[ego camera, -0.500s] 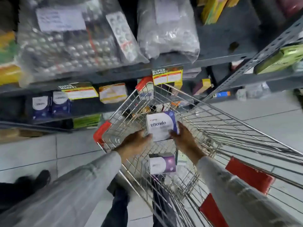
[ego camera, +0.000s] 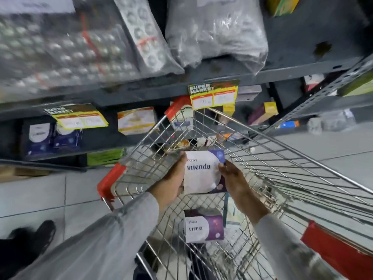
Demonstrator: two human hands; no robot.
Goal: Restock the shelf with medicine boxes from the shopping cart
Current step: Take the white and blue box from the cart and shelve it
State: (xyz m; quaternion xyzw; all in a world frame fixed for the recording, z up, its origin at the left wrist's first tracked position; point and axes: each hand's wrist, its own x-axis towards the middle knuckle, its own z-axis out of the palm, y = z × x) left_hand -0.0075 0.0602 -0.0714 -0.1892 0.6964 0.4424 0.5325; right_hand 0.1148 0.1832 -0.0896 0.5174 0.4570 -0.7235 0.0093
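A wire shopping cart point(ego camera: 262, 150) is seen standing on a pale tiled floor point(ego camera: 50, 190). Lying on the cart's mesh bottom is a white and purple box marked "viresi" point(ego camera: 203, 226). Beyond the cart, a grey metal shelf point(ego camera: 292, 71) carries clear bags of blister packs point(ego camera: 66, 47), and dark blue boxes point(ego camera: 52, 136) are set on the lower board.

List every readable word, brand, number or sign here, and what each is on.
"iviva" and "vitendo": held box, between both hands.
"viresi": box in the cart; small brand line above too blurred.
"SUPER MARKET": right shelf tag; its price digits unclear.
Left shelf tag: header blurred.
Shelf boxes, bag labels: unreadable.
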